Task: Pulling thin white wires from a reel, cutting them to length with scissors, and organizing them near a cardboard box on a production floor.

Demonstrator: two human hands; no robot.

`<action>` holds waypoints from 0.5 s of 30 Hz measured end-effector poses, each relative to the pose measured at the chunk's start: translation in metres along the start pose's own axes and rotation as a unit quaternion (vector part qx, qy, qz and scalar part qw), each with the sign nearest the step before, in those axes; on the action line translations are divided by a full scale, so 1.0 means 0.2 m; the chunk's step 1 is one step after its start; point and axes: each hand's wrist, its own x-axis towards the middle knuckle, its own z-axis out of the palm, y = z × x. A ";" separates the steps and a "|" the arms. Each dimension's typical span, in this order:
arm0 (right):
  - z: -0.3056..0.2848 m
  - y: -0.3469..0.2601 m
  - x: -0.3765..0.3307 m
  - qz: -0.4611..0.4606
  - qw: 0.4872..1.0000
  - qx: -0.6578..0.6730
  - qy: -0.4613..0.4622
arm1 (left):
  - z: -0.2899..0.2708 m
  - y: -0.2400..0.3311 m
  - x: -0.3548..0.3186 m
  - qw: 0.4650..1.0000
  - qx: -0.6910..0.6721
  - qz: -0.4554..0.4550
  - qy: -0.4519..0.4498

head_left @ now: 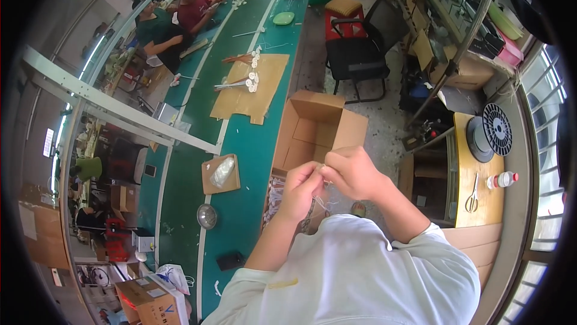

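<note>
My left hand (299,191) and my right hand (353,173) meet in front of my chest, fingertips pinched together. Thin white strings (326,202) dangle just under the fingers; whatever else lies between the fingertips is hidden. Beyond the hands stands an open cardboard box (315,124), its flaps spread. Below my left hand, another box (274,197) holds a bundle of thin pale and brownish pieces, partly covered by my arm.
On the green conveyor table (240,139) to my left lie a cardboard sheet (270,94) with white-tipped bundles, a small tray (221,173) with a clear bag, and a metal bowl (207,216). Scissors (472,196), a wire spool (481,136) and a bottle (502,180) are on the right. People sit far left.
</note>
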 end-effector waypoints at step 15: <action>-0.04 -0.01 0.11 -0.020 0.942 0.306 -0.132 | -0.12 0.10 -0.03 0.978 -0.081 -0.041 -0.189</action>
